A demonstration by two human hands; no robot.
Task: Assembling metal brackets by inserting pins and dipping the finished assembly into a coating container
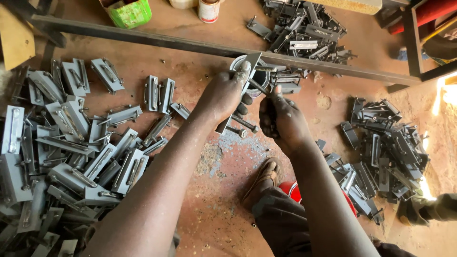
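My left hand grips a grey metal bolt latch, holding it tilted over a small paint tin on the red earth floor. Bolts stick out below the hand. My right hand is closed on a thin brush handle whose tip reaches the latch beside the tin. Both hands are smeared with dark grey paint.
Several grey painted latches lie spread at the left. Dark unpainted latches are piled at the right and beyond a long steel bar. A green container and a can stand at the back. My sandalled foot rests below.
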